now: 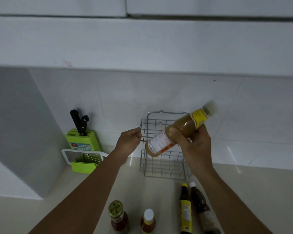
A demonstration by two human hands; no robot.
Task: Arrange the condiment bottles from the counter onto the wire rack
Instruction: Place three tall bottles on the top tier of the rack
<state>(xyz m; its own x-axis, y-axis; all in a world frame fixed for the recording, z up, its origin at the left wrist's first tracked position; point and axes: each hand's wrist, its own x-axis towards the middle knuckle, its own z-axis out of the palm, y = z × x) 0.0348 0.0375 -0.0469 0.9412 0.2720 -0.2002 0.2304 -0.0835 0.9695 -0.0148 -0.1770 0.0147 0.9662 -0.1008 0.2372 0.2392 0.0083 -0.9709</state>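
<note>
Head view: the right hand (195, 146) is wrapped around the middle of a tan sauce bottle (178, 130), holding it tilted, cap up and to the right, base down and to the left, in front of the wire rack (162, 168). The tilt probably serves to bring the base in over the front rail of the upper tier. The left hand (129, 141) pinches the left edge wire of that upper tier, fingers closed on it, apparently to steady the light frame against the tiled wall (108, 98) while the bottle goes in. Both tiers appear empty; the bottle's base hangs between them, and whether it touches any wire cannot be told.

Four more bottles stand on the counter (139, 188) in front of the rack: a gold-lidded jar (118, 215), a small white-capped bottle (147, 221), a tall yellow-labelled bottle (186, 210) and a dark white-capped bottle (201, 206), the last two just beside each other. They sit directly beneath the right forearm, so a low withdrawal risks knocking them. Open counter lies to the right of the rack; to the left, well apart, stand a green knife block (81, 139) and a grater (84, 157). An overhead cabinet (142, 44) projects above, though it looks well clear of the rack's top.
</note>
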